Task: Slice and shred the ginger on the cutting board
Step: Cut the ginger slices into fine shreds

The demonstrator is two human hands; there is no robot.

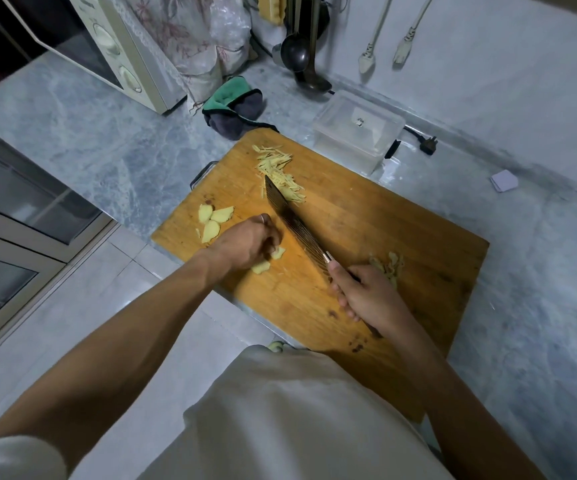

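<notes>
Your right hand (366,296) grips the knife (294,220) while your left hand (245,242) pins ginger slices (268,259) on the cutting board (384,230), fingers curled beside the blade, so one slipping slice may bring a fingertip under the edge.

No readable text

Faint lettering, perhaps a brand, on the microwave oven (114,46) front near the top edge; too blurred and cropped to make out.
</notes>
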